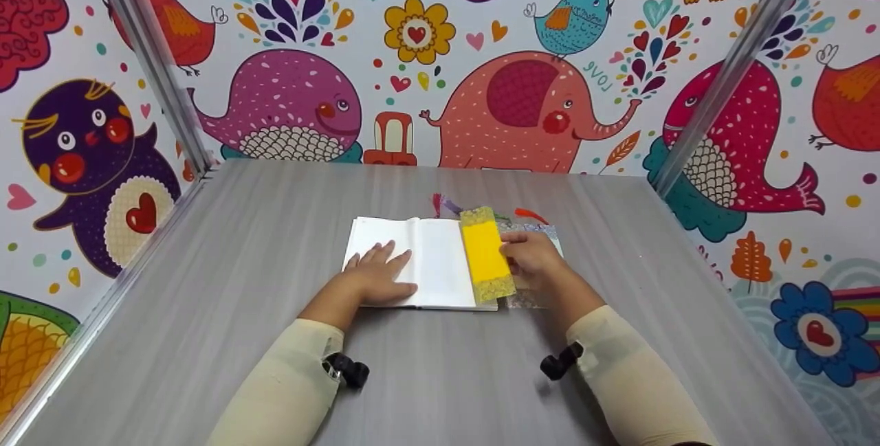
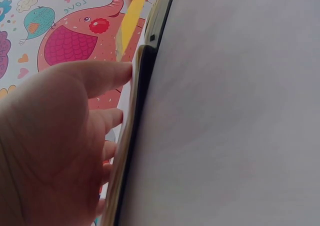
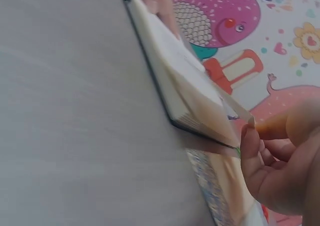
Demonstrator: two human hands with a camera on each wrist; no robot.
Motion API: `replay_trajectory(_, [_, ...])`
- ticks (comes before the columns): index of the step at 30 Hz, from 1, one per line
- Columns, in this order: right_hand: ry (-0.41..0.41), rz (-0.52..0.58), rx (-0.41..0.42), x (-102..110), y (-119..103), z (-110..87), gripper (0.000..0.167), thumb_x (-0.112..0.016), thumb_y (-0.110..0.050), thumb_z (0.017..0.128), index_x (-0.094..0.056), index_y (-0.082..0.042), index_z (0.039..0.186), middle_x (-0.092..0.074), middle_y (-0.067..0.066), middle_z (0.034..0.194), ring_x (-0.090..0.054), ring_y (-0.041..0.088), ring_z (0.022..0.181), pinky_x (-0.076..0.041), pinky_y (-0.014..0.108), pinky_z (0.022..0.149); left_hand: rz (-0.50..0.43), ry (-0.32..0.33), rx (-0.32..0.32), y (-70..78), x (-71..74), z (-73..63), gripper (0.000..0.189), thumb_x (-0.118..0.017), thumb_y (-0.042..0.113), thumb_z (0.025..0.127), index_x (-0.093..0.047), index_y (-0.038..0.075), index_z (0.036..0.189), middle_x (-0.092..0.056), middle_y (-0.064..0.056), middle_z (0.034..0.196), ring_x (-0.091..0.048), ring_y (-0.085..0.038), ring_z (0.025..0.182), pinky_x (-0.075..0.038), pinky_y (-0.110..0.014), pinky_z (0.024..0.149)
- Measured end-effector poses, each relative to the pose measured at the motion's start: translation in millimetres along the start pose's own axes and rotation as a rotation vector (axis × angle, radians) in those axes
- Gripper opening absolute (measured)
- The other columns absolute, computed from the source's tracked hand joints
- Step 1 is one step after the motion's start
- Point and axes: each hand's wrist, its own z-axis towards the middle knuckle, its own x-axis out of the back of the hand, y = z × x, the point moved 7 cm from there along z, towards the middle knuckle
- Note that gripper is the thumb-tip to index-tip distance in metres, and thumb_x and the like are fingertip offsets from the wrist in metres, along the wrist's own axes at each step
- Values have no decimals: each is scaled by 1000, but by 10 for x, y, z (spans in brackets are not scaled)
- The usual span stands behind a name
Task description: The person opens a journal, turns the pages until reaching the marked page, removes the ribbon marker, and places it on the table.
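Over the outer edge of the right-hand page of an open book [image 1: 440,260], one yellow bookmark [image 1: 487,253] with glittery ends, a bit tilted, pinched along its right long side between the thumb and fingers of the right hand [image 1: 535,257]. Across the left page, just the flat spread of the left hand [image 1: 377,277], fingers apart, clamped on nothing. Can't tell from these angles whether the far side of the bookmark touches paper.

Main worry, honestly: that one-sided pinch. Could let the free side droop or swivel, then snag on the page edge and crease something. Second worry: the right page, free of any hand, likely to lift if brushed. Also worth watching: the glittery cards [image 1: 526,298] just beside the book, right below the right hand, easy to drag along with a low wrist. Tassels [image 1: 531,215] behind too, a possible tangle; can't make out which strand belongs to what.

Room-wise, pretty comfy. Plenty of bare tabletop [image 1: 240,240] left of the book and in front, back and left edges well apart from it. Tightest bit: the book's right border, all crowded. Probably safer to go up first, then sideways.
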Motion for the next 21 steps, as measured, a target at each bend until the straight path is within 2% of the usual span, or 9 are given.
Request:
replay_trajectory(5, [2, 19, -6, 253, -21, 30, 38, -69, -18, 104, -65, -13, 141, -70, 11, 127, -70, 22, 96, -64, 29, 84, 5, 2, 1, -13, -6, 6, 88, -54, 65, 98, -23, 30, 172, -4, -9, 183, -1, -37, 170, 0, -67, 134])
replay_trajectory(12, [81, 0, 31, 741, 39, 58, 42, -67, -19, 105, -62, -9, 146, -68, 8, 121, -64, 19, 87, -57, 24, 73, -9, 4, -15, 72, 52, -97, 88, -55, 62, 98, -26, 25, 172, -7, -13, 183, -3, -40, 170, -1, -68, 134])
replay_trajectory(16, [106, 1, 0, 1025, 122, 42, 46, -64, -21, 108, -58, -9, 151, -66, 11, 130, -66, 21, 96, -58, 23, 76, -4, 11, -21, 73, 55, -89, 88, -56, 64, 97, -28, 26, 171, -9, -14, 182, -5, -41, 169, -2, -70, 133])
replay_trajectory(21, [137, 26, -82, 1355, 231, 7, 48, -64, -25, 109, -56, -13, 155, -61, 12, 142, -64, 26, 112, -58, 24, 87, 10, 14, -12, 26, 16, -25, 89, -54, 67, 97, -26, 28, 172, -8, -12, 183, -4, -40, 170, -2, -70, 133])
